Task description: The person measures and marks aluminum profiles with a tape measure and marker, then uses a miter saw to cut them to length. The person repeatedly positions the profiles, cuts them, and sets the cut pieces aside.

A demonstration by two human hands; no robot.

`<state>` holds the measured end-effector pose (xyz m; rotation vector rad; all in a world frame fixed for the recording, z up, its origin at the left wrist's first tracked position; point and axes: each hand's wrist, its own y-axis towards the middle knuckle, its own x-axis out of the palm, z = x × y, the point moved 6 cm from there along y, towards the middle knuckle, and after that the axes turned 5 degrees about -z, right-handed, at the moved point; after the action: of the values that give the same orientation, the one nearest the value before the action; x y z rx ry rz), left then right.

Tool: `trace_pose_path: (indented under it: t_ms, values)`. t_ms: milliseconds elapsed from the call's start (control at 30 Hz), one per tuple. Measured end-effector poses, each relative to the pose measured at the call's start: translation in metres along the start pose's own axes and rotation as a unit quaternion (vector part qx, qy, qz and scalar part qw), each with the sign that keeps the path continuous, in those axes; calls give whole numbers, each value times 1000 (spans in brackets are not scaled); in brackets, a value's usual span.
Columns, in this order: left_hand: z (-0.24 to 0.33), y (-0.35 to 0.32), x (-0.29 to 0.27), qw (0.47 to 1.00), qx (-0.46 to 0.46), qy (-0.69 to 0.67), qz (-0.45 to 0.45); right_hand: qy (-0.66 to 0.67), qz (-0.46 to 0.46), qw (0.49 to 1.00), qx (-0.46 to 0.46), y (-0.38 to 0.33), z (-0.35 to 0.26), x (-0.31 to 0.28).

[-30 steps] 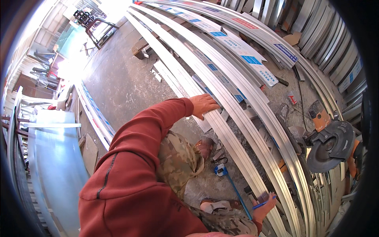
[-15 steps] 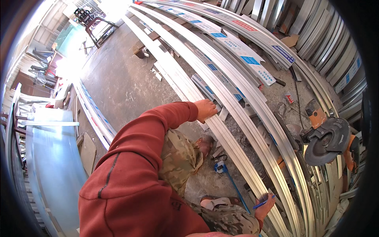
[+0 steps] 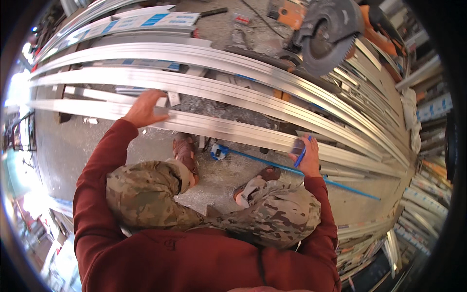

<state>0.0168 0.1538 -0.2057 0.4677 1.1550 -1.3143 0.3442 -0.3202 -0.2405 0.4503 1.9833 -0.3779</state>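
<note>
Long aluminium profiles [image 3: 228, 129] lie side by side across the concrete floor in front of me. My left hand [image 3: 145, 108] rests flat on the nearest profile, fingers spread, by a small white tag. My right hand [image 3: 305, 155] is closed around a blue pen [image 3: 301, 156] and a small dark object, touching the edge of the same profile further right. My knees in camouflage trousers and my shoes are below the profile.
A blue tape measure [image 3: 219, 152] lies on the floor by my left shoe, its blue blade [image 3: 335, 182] stretched to the right. A circular chop saw [image 3: 326, 41] with orange body stands beyond the profiles. More stacked profiles [image 3: 413, 209] fill the right side.
The view has swung round, so the profiles now run across rather than away. My left hand stays on the nearest profile; my right hand has come up onto its edge with the pen.
</note>
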Motion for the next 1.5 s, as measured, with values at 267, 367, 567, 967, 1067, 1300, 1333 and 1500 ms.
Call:
trace_pose_path:
  t_ms: [267,367,567,967,1067,1300,1333,1500]
  values:
    - [-60,52,-28,974,-61,216,5,-118,152,981,8,48,6,-44]
    - [-84,62,-21,979,-105,165,-56,-95,105,989,48,55,36,-33]
    - [-61,49,-14,984,-92,146,-50,-52,92,992,65,41,67,-27]
    - [-73,49,-2,984,-61,159,-60,-70,111,990,53,32,60,-38]
    - [-63,46,-2,984,-68,143,-88,-25,254,954,158,-14,55,-61]
    - [21,84,-40,995,63,46,57,22,201,845,495,-202,99,62]
    - [41,90,-54,986,105,46,121,29,129,837,531,-208,91,81]
    - [60,140,-90,956,132,141,221,64,63,815,573,-233,92,125]
